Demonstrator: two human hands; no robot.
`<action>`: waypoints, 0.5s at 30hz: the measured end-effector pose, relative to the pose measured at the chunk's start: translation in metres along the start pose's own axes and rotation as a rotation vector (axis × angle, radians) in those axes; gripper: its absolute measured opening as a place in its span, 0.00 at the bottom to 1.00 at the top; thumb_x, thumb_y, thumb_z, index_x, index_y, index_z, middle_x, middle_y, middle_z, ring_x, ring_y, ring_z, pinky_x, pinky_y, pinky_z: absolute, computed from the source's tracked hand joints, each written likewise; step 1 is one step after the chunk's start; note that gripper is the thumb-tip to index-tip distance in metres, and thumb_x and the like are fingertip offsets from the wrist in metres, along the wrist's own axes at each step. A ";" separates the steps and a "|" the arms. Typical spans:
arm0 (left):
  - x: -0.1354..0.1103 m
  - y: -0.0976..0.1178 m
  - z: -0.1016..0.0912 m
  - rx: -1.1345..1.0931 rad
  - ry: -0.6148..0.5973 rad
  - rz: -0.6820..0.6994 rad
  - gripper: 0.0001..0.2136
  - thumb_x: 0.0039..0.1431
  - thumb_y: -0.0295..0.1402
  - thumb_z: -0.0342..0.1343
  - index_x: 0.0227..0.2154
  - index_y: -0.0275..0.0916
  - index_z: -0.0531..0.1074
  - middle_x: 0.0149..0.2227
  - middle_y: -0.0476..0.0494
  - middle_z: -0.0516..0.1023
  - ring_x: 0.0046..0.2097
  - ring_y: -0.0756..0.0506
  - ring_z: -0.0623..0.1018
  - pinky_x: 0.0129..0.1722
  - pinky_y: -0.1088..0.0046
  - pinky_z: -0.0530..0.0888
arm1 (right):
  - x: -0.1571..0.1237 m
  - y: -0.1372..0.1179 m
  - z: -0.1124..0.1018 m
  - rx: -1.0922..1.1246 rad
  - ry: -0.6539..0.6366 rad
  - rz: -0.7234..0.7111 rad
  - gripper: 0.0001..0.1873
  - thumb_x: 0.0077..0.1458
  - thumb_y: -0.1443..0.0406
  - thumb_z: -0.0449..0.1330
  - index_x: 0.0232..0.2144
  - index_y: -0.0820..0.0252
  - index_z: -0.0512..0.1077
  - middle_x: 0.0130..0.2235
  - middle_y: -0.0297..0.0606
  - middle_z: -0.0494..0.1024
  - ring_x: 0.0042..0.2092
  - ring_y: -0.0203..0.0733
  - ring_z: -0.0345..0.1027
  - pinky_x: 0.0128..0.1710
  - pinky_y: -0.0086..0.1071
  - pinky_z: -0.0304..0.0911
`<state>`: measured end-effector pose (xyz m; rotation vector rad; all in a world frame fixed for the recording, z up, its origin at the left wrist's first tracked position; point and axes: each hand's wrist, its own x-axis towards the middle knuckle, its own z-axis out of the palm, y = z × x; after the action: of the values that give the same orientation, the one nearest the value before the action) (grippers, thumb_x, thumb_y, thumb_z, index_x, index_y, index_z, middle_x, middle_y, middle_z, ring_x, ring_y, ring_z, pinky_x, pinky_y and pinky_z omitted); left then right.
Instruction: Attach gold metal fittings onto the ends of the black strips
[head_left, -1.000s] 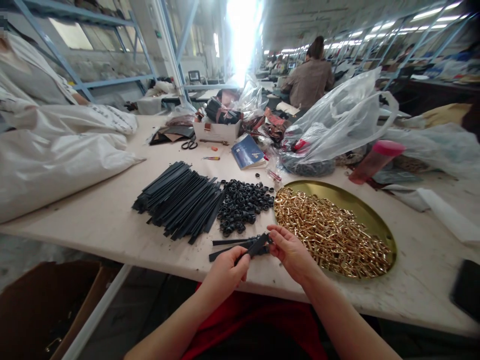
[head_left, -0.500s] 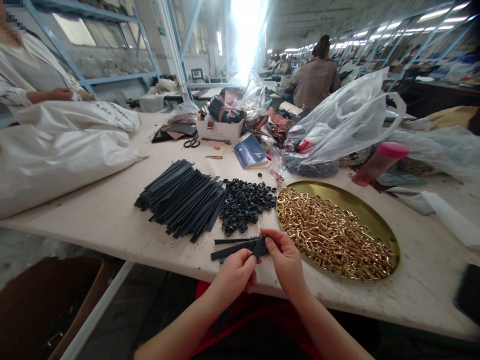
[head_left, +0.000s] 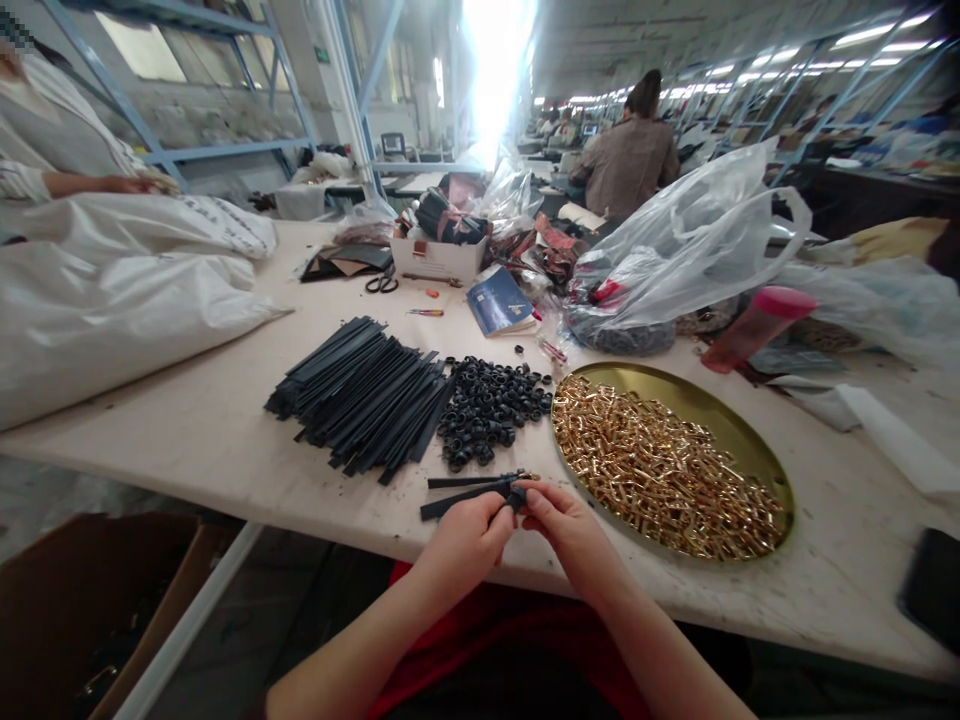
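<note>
At the table's front edge, my left hand (head_left: 466, 532) pinches a dark strap (head_left: 516, 497). My right hand (head_left: 564, 520) meets it from the other side, its fingertips closed on the strap's upper end. Most of the strap is covered by my fingers. Just behind my hands lie a few dark straps (head_left: 459, 502), at least one with a gold-coloured fitting at its end. Farther left spreads a pile of dark strips (head_left: 360, 395). Small black loops (head_left: 487, 405) are heaped beside it. To the right, a round golden tray (head_left: 686, 385) holds many small gold buckles (head_left: 660, 465).
Scissors (head_left: 382, 284), a blue booklet (head_left: 501, 302), a white box (head_left: 439, 262) and a plastic bag (head_left: 697, 240) lie farther back. A pink-capped bottle (head_left: 757, 325) leans right. A large white sack (head_left: 127, 300) covers the left, near another person. A cardboard box (head_left: 90, 600) stands below.
My right hand has come lower, and its fingers have shifted along the strap's end. My left hand has turned slightly. The strap's raised end now shows less between my fingers.
</note>
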<state>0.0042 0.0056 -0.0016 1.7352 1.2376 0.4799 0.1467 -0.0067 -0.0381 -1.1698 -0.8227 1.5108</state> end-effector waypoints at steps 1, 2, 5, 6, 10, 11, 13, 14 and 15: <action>-0.001 0.000 -0.001 0.025 -0.014 0.002 0.12 0.57 0.34 0.41 0.23 0.38 0.65 0.17 0.53 0.64 0.21 0.51 0.64 0.22 0.77 0.56 | -0.001 -0.001 -0.003 -0.063 -0.006 -0.002 0.15 0.44 0.56 0.62 0.33 0.59 0.74 0.29 0.35 0.75 0.30 0.37 0.65 0.32 0.32 0.61; -0.002 0.001 -0.002 0.047 -0.028 0.005 0.12 0.56 0.34 0.41 0.24 0.38 0.66 0.17 0.53 0.64 0.21 0.51 0.64 0.23 0.77 0.56 | -0.002 -0.002 -0.006 -0.116 -0.003 -0.012 0.14 0.43 0.56 0.63 0.31 0.59 0.74 0.27 0.34 0.74 0.28 0.36 0.63 0.31 0.31 0.60; -0.004 0.004 -0.002 0.088 -0.052 0.025 0.12 0.56 0.33 0.41 0.23 0.38 0.67 0.18 0.52 0.65 0.23 0.51 0.65 0.23 0.76 0.56 | -0.009 -0.005 -0.013 -0.168 -0.018 -0.026 0.13 0.42 0.56 0.63 0.29 0.58 0.73 0.24 0.31 0.70 0.27 0.34 0.61 0.31 0.31 0.58; -0.005 0.005 -0.002 0.092 -0.063 0.035 0.12 0.56 0.33 0.41 0.23 0.38 0.67 0.18 0.52 0.66 0.23 0.51 0.65 0.24 0.77 0.56 | -0.011 -0.005 -0.015 -0.165 -0.044 -0.015 0.13 0.43 0.56 0.63 0.29 0.58 0.73 0.24 0.30 0.70 0.27 0.34 0.61 0.31 0.31 0.57; -0.008 0.008 -0.003 0.093 -0.145 0.061 0.12 0.56 0.33 0.42 0.24 0.38 0.68 0.18 0.53 0.66 0.24 0.50 0.65 0.24 0.77 0.57 | -0.017 -0.006 -0.021 -0.152 -0.160 0.053 0.14 0.47 0.56 0.60 0.33 0.59 0.72 0.24 0.31 0.69 0.27 0.34 0.59 0.31 0.30 0.55; -0.009 0.008 -0.004 0.097 -0.160 0.058 0.12 0.56 0.33 0.42 0.24 0.38 0.68 0.17 0.53 0.65 0.24 0.51 0.65 0.24 0.77 0.57 | -0.017 -0.006 -0.022 -0.163 -0.172 0.059 0.14 0.48 0.56 0.59 0.34 0.59 0.72 0.23 0.30 0.69 0.27 0.34 0.59 0.31 0.30 0.55; -0.011 0.008 -0.004 0.100 -0.171 0.048 0.12 0.56 0.33 0.41 0.23 0.38 0.68 0.16 0.53 0.65 0.23 0.51 0.65 0.24 0.77 0.57 | -0.018 -0.006 -0.022 -0.198 -0.177 0.059 0.14 0.47 0.55 0.59 0.32 0.60 0.72 0.22 0.30 0.68 0.26 0.34 0.58 0.30 0.30 0.54; -0.012 0.008 -0.004 0.095 -0.174 0.043 0.13 0.56 0.33 0.41 0.22 0.38 0.67 0.16 0.53 0.65 0.23 0.51 0.65 0.24 0.78 0.57 | -0.018 -0.006 -0.022 -0.209 -0.179 0.060 0.14 0.47 0.56 0.60 0.31 0.60 0.73 0.22 0.30 0.67 0.26 0.33 0.57 0.30 0.30 0.53; -0.013 0.008 -0.003 0.087 -0.178 0.039 0.13 0.56 0.34 0.41 0.22 0.37 0.67 0.16 0.53 0.65 0.22 0.51 0.65 0.24 0.78 0.57 | -0.019 -0.006 -0.023 -0.211 -0.183 0.064 0.13 0.46 0.56 0.60 0.30 0.60 0.73 0.22 0.29 0.67 0.26 0.33 0.57 0.30 0.29 0.53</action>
<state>0.0006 -0.0049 0.0091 1.8352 1.1134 0.2903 0.1707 -0.0247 -0.0343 -1.2324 -1.0985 1.6309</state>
